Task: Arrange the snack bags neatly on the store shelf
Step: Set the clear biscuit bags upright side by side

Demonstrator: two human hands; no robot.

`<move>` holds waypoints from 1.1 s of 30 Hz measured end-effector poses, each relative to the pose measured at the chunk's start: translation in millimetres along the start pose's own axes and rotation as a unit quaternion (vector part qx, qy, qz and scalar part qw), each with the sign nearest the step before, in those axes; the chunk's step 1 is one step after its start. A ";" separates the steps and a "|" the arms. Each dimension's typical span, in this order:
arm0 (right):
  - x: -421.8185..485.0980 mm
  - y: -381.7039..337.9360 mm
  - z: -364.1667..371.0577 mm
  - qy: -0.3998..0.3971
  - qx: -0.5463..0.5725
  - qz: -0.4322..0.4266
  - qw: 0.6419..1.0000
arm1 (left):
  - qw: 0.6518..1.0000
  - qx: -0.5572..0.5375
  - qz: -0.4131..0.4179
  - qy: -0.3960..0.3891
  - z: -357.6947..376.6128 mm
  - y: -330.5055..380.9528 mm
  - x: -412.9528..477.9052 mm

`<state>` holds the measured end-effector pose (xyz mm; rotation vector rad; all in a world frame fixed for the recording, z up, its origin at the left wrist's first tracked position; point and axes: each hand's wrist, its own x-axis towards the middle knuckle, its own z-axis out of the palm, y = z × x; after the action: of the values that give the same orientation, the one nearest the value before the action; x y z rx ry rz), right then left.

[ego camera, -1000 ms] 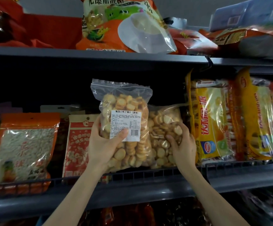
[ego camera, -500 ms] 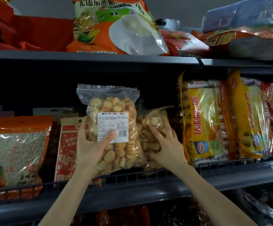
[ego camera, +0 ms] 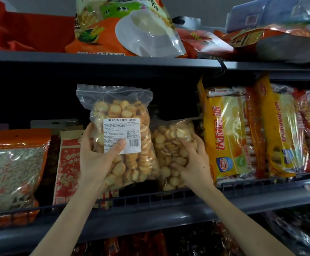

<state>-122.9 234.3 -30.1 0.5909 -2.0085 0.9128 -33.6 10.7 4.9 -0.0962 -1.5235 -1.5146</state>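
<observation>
Pinching the labelled bag of toasted biscuit rounds between a thumb laid across its white label and fingers curled round its left edge, the person's left hand holds it upright, lifted a little above the wire front rail of the middle shelf. The right hand lies on the second bag of the same rounds, its fingers spread and only slightly bent, pressing the clear front as that bag slumps on the shelf just beside the first. Both bags look light but slack. The thin film is likely slippery and the rounds brittle, so a hold low on the packed sides, not on the empty top flap, should serve best, and a hard squeeze could crush the contents. Room is tight on the right, where the yellow cake packs touch the second bag. On the left a red printed pouch stands partly behind the lifted bag, with an orange seed bag beyond it. Dark open space shows above both bags under the upper shelf, so lifting clear of the rail looks the easiest route.
</observation>
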 end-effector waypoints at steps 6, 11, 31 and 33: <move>-0.1 14.4 -7.3 0.045 -0.003 0.014 0.999 | 1.000 0.000 -0.005 -0.006 14.0 -5.0 -5.8; -3.7 11.0 -1.8 0.073 0.005 0.007 0.997 | 0.998 0.061 -0.006 -0.007 23.5 -15.8 -14.8; -8.3 -22.5 22.6 -0.062 -0.201 -0.246 0.946 | 0.921 0.350 0.026 -0.169 12.0 -60.0 10.6; -10.2 -22.4 24.3 -0.053 -0.192 -0.248 0.948 | 0.905 0.381 0.030 -0.186 11.4 -59.6 15.6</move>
<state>-114.1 202.2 -39.5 0.8783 -1.9260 0.1840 -86.4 -2.2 -26.3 0.0294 -2.3008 -0.7836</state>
